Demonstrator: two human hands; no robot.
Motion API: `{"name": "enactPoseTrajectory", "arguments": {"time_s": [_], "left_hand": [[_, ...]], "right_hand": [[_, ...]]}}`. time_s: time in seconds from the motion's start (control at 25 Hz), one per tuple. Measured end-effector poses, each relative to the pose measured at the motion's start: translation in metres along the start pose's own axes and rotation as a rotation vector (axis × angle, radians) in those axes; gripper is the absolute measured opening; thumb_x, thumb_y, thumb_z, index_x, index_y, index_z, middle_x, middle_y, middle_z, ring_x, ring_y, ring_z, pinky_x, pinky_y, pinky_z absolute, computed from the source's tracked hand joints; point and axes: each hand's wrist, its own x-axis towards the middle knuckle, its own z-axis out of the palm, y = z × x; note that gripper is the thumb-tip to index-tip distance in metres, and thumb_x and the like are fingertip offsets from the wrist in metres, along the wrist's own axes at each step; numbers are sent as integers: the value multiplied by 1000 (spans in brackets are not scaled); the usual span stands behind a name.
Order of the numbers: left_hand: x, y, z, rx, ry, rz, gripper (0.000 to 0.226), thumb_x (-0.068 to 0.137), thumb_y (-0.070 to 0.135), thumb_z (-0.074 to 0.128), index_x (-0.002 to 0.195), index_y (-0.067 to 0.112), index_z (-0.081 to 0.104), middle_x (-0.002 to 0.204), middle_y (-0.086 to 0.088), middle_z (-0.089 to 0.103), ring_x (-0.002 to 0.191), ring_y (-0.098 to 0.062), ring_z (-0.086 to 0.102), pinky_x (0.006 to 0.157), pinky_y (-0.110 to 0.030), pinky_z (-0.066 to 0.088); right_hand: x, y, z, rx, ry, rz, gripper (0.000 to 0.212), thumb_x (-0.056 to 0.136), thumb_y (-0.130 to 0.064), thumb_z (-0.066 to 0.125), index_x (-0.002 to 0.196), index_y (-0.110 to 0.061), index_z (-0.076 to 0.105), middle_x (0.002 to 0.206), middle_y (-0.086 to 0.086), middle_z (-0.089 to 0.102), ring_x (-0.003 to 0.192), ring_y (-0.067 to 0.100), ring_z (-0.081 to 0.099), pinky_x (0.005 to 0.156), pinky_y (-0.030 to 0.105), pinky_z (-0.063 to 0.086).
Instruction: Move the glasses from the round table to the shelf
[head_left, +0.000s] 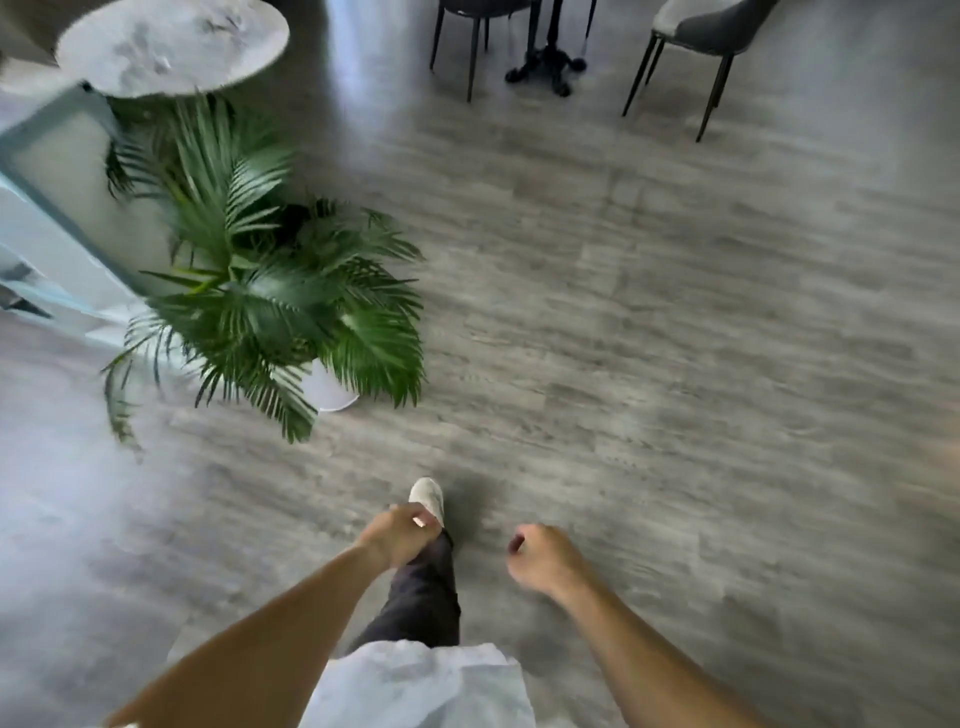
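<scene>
A round marble-topped table (171, 44) stands at the far upper left; its top is blurred and I make out no glasses on it. No shelf is in view. My left hand (397, 535) hangs low over the floor with its fingers curled and nothing in it. My right hand (540, 558) is beside it, also a loose fist with nothing held. Both hands are far from the table. One leg in dark trousers with a light shoe (427, 496) steps forward between the hands.
A large potted palm (270, 291) in a white pot stands between me and the round table. A glass panel or door frame (47, 171) runs along the left. Dark chairs (696, 31) and a black table base (545, 62) stand at the top. Grey wood floor (649, 312) spreads ahead.
</scene>
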Motion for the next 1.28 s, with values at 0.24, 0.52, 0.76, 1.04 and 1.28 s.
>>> {"name": "enactPoseTrajectory", "arguments": {"time_s": [0.24,0.52,0.76,1.04,1.28], "left_hand": [[147,145,-101,85,-142,123,13,89,15,61,77,15,67,79,-8,64,76,-20,58,75,-31,50],[299,291,-165,192,-253,131,11,85,29,64,75,27,66,78,0,70,68,-16,64,72,-28,54],[423,403,-230,63,-128,28,13,91,27,63,91,16,69,88,-8,71,73,-17,63,80,-32,56],[512,487,-334,-107,126,-19,23,92,19,59,105,5,71,104,-12,73,100,-27,68,91,-35,53],[628,505,-454,-292,282,-88,13,88,13,64,89,3,73,75,0,63,65,-6,56,60,-9,42]], "right_hand": [[128,-76,-148,125,138,61,13,83,-29,52,82,-24,65,90,0,71,88,22,65,70,31,52],[265,-105,-280,202,146,132,10,86,-31,59,90,-29,67,102,-5,70,98,18,65,79,28,49],[428,-144,-425,31,46,-9,14,85,-26,51,84,-27,65,99,-2,72,95,23,67,74,28,49],[583,-254,-578,-259,-8,-234,16,83,-29,58,94,-23,68,101,3,73,96,26,66,75,29,51],[719,-392,-632,-382,-130,-351,15,82,-29,58,93,-26,67,101,6,73,97,27,67,76,29,51]]}}
